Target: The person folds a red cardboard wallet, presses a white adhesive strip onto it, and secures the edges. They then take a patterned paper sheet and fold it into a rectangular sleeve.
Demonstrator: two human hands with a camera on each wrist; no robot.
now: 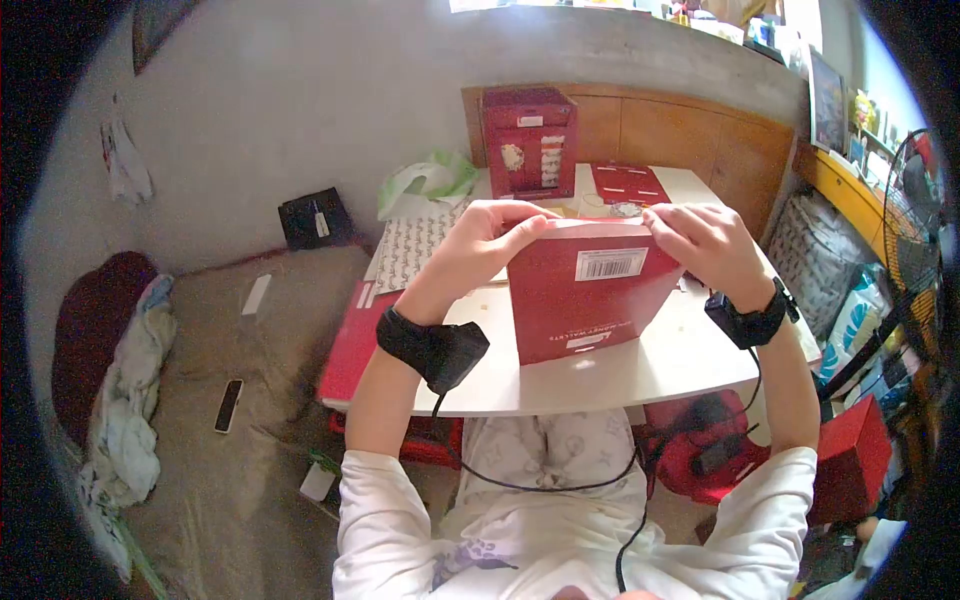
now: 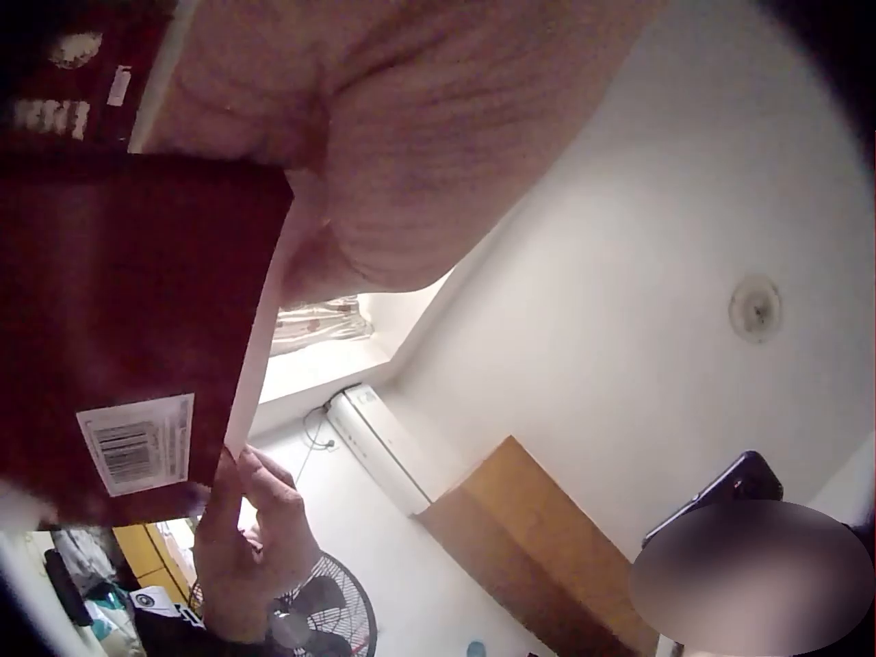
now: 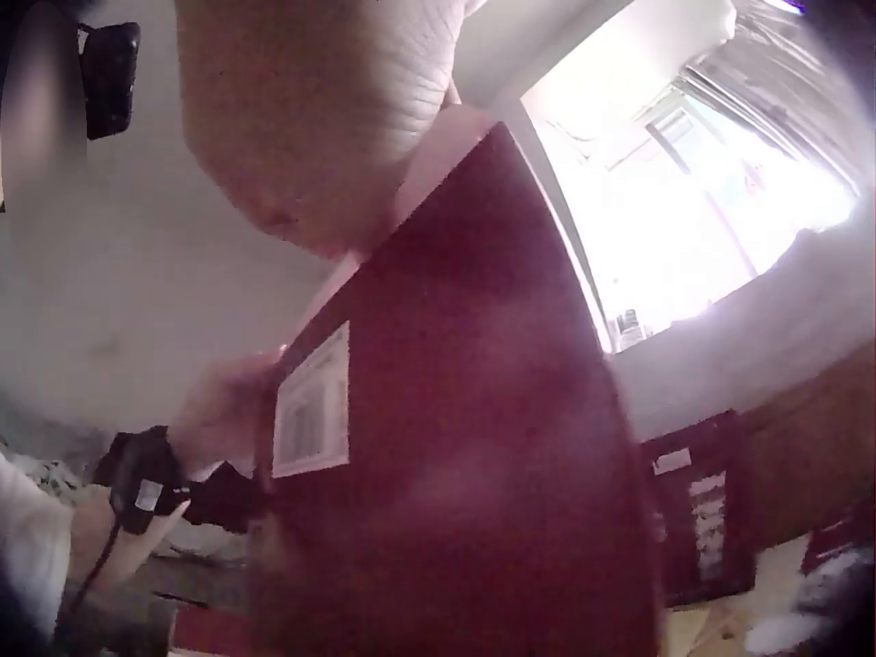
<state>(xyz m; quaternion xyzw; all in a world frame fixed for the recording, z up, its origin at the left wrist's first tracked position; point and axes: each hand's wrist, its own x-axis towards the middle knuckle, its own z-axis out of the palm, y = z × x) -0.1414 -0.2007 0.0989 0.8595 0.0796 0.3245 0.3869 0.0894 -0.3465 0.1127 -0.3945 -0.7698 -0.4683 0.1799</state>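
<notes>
A flat red cardboard box (image 1: 590, 300) stands upright on the white table, its printed lettering upside down near the bottom. A white barcode label (image 1: 610, 264) sits near its upper edge. My left hand (image 1: 497, 240) grips the upper left corner, thumb along the pale top edge. At the upper right corner my right hand (image 1: 708, 248) pinches the same edge, fingers bent over it. In the left wrist view the box (image 2: 123, 301) shows its pale edge, with the right hand (image 2: 260, 534) at the far end. Part of each hand's fingers is hidden behind the box.
At the back of the white table (image 1: 450, 392) stands a larger dark red box (image 1: 530, 150), beside a flat red piece (image 1: 628, 184). A patterned white sheet (image 1: 420, 245) and a green-white plastic bag (image 1: 428, 183) lie at the left. A black fan (image 1: 905, 240) stands at the right; cables hang across my lap.
</notes>
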